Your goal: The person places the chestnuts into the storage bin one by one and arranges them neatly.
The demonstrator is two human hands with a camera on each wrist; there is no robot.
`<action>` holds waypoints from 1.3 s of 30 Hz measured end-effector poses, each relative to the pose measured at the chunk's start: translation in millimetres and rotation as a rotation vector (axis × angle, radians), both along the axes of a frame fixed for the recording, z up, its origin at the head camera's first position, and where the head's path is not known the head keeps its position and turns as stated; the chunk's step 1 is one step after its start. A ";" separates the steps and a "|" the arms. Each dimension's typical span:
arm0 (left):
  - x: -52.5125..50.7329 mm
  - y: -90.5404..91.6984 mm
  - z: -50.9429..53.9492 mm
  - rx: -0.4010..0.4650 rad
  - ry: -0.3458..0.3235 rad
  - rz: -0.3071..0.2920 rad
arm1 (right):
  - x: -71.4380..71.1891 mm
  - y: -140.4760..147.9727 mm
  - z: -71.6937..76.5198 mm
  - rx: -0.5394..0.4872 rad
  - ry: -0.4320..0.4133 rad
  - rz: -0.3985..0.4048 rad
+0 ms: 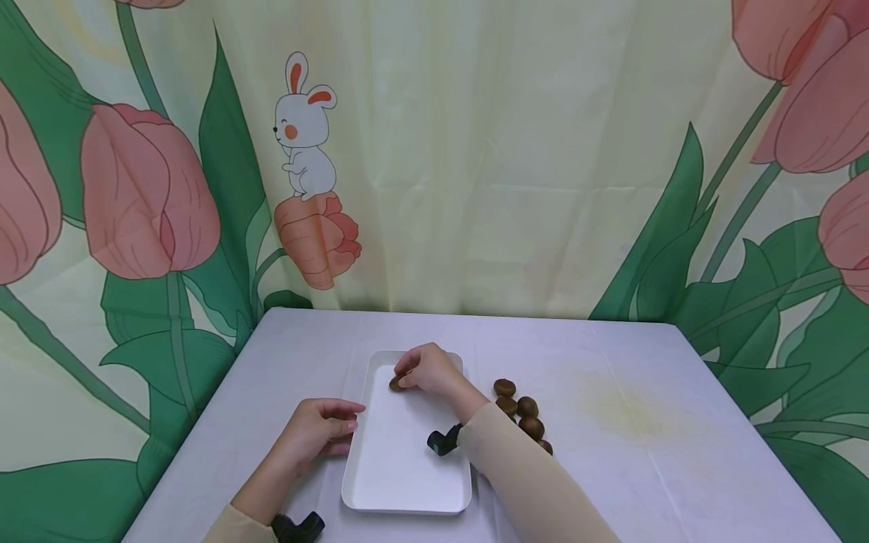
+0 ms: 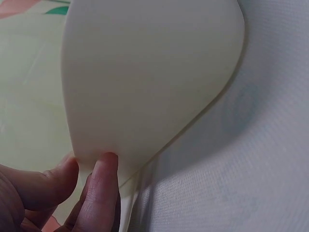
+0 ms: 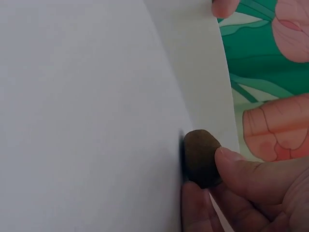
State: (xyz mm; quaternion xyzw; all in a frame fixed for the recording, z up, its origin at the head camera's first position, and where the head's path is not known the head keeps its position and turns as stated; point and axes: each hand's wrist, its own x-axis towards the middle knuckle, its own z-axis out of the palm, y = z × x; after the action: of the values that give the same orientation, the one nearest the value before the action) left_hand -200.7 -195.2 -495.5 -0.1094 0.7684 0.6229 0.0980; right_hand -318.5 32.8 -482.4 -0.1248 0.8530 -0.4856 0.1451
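Near the far left corner of a white tray [image 1: 400, 475], the right hand [image 1: 431, 372] pinches a brown, rounded piece [image 1: 396, 384] between thumb and fingers. In the right wrist view that piece [image 3: 201, 158] is dark brown and touches the tray's floor by the side wall, with the right hand [image 3: 258, 191] gripping it. The left hand [image 1: 317, 428] has its fingertips at the tray's left edge, fingers relaxed. In the left wrist view, fingertips of the left hand [image 2: 72, 198] touch the outside of the tray's wall [image 2: 149, 82].
Several brown, rounded pieces [image 1: 532, 427] lie grouped on the white tablecloth [image 1: 645, 467] right of the tray, partly hidden by the right sleeve. Black devices are on both wrists. A curtain [image 1: 475, 188] with tulips and a rabbit hangs behind the table.
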 end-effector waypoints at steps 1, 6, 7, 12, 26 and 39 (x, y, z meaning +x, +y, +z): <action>0.0 0.1 0.3 -0.001 -0.001 -0.002 | 0.4 -0.3 -0.2 0.005 0.001 -0.002; 0.0 1.1 2.2 -0.007 -0.005 0.004 | 0.2 -0.9 -2.3 0.004 0.015 -0.021; 0.0 1.3 2.7 -0.009 -0.005 0.008 | -0.2 -1.1 -2.9 0.005 0.021 -0.024; -0.1 1.9 3.2 -0.020 -0.009 0.020 | -0.1 -1.6 -2.9 -0.014 0.026 -0.025; -0.4 1.3 1.0 -0.011 -0.011 0.029 | 2.6 -0.9 3.0 -0.065 -0.012 -0.001; -1.8 1.4 -1.6 -0.035 -0.022 0.037 | 3.1 21.0 24.2 -0.145 -0.056 -0.022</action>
State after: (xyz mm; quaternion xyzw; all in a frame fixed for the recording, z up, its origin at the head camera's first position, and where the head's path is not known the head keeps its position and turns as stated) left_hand -202.6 -193.8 -497.2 -0.1319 0.7758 0.6100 0.0931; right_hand -315.4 53.7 -458.1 -0.1121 0.8126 -0.5508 0.1540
